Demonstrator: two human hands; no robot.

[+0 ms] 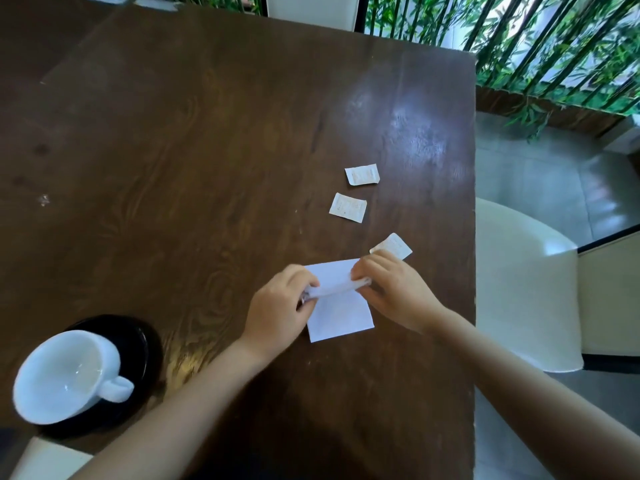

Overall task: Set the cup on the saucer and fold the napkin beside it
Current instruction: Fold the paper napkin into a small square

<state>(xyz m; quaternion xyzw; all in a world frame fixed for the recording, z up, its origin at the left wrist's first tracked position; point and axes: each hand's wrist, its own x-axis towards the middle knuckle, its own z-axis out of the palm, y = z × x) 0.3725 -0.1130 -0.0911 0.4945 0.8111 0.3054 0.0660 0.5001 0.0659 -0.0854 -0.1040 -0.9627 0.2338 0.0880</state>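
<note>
A white cup (60,375) stands on a black saucer (147,341) at the near left of the dark wooden table (207,150), its handle pointing right. A white paper napkin (341,315) lies near the right side of the table. My left hand (277,306) pinches the napkin's left edge and my right hand (391,287) pinches its right edge. Between them a raised crease runs across the napkin, with flat paper showing both behind and in front of it.
Three small white sachets lie beyond the napkin: one (362,174) farthest, one (347,206) in the middle, one (393,245) just behind my right hand. A white chair (519,282) stands past the table's right edge. Bamboo plants (554,46) line the far right.
</note>
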